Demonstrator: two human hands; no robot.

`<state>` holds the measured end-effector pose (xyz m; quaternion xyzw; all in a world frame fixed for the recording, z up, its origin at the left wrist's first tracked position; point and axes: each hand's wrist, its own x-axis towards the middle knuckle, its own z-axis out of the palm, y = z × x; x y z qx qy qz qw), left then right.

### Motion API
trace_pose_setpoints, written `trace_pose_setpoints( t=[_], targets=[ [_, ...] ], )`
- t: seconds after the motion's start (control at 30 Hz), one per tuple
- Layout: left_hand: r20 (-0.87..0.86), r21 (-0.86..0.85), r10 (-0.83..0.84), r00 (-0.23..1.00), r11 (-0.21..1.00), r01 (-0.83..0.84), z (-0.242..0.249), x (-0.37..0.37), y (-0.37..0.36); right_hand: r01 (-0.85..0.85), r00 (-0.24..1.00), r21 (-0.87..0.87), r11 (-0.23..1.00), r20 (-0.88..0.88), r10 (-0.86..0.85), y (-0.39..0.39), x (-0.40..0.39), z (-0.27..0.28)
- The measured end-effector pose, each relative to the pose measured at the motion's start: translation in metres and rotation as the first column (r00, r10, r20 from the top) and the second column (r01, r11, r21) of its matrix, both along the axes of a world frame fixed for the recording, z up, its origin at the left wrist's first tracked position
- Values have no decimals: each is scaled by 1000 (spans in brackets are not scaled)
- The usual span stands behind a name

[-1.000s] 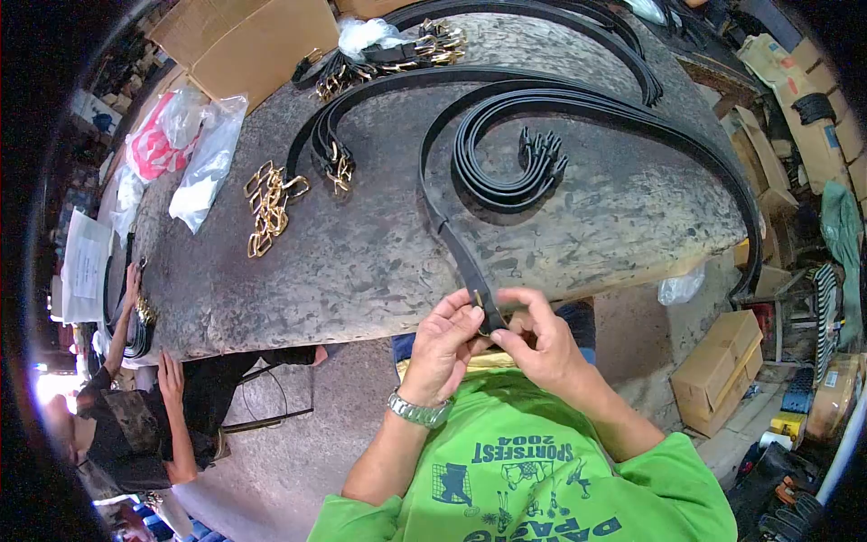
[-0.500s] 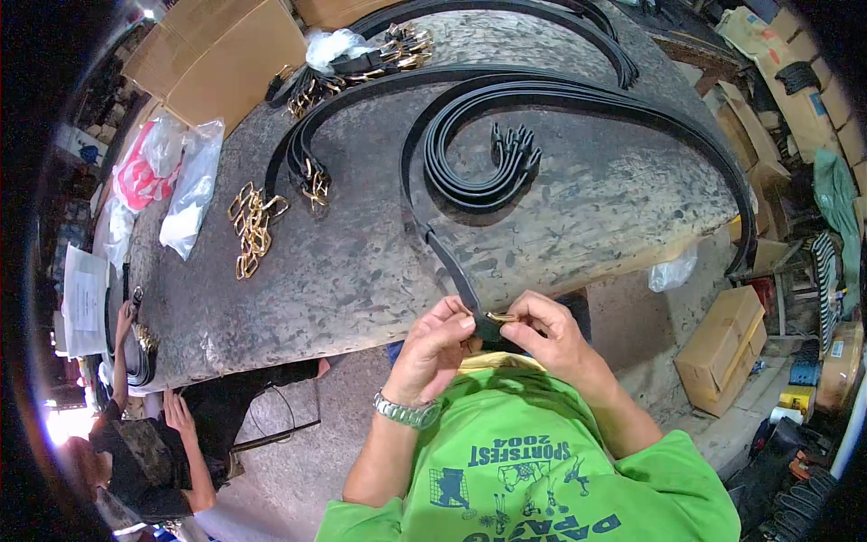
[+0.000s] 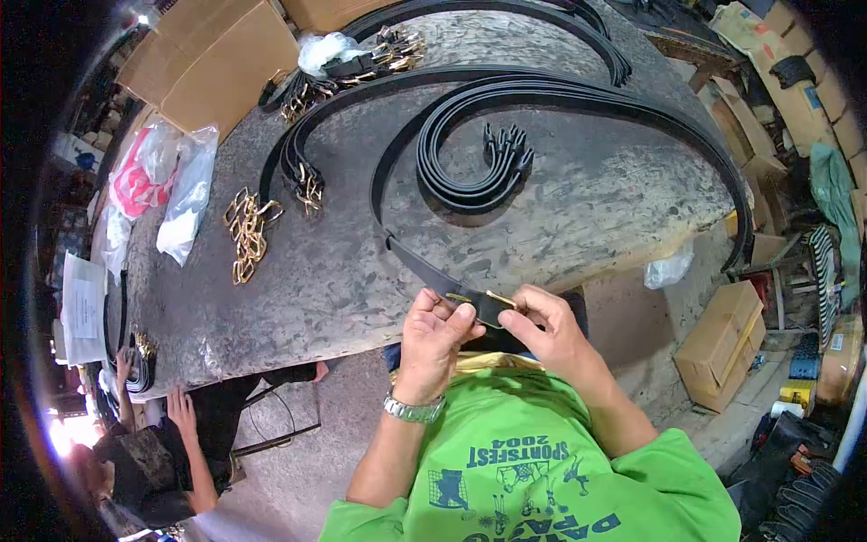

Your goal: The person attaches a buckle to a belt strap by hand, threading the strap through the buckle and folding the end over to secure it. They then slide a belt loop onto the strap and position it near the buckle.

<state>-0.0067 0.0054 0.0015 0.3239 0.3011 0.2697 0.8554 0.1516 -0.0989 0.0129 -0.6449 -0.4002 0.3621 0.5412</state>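
A black strap runs from the table down to my hands at the table's front edge. My left hand pinches the strap near its end between thumb and fingers. Thumb and fingertips of my right hand are closed on a gold-coloured buckle at the strap's end. Part of the buckle is covered by my fingers and the strap, so how it is threaded cannot be made out. Beyond my hands lies a curled bundle of black straps with dark ends at its centre.
Loose gold-coloured buckles lie in a heap on the table. More straps with gold fittings sit behind them. A cardboard box and plastic bags are at the left. At lower left, a co-worker's hand rests near the table edge.
My hands have turned the strap's end, and more of the gold-coloured buckle shows between them. The strap behind my left hand has swung left. The co-worker's arms have shifted slightly.
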Motion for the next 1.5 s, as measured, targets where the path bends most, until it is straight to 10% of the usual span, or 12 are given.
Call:
trace_pose_setpoints(
  t=[0.23, 0.43, 0.5, 0.57, 0.63, 0.77, 1.13, 1.27, 1.5],
  targets=[
    [-79, 287, -114, 990, 949, 132, 14, 8, -17, 72, 925, 11, 997, 374, -71, 4, 8, -23],
    [-307, 578, 187, 933, 815, 27, 14, 16, -20, -93, 994, -31, 995, 57, 95, -3, 2, 11],
    [-423, 840, 234, 875, 465, 281, 18, 13, -19, -86, 985, 2, 996, 149, 85, -3, 3, 4],
    [-468, 841, 226, 854, 412, 351, 12, 12, -16, -44, 993, 3, 999, 112, 44, -3, 3, 1],
    [-200, 584, 107, 974, 811, 31, 6, 15, -17, -62, 993, 11, 998, 103, 61, -5, 4, 2],
    [16, -61, -128, 992, 990, 129, 15, 12, -3, -146, 987, 18, 989, -60, 147, -8, -1, 4],
    [-129, 128, -18, 992, 991, 34, 22, 17, 12, -96, 876, 52, 994, -469, 109, -16, -7, 9],
    [-213, 161, -17, 977, 986, 52, 23, 17, 13, 72, 997, 111, 991, 7, -73, -15, -6, 24],
    [-175, 144, -37, 984, 988, 63, 18, 20, 5, 16, 741, 197, 980, 656, -144, -7, 3, 21]
  ],
)
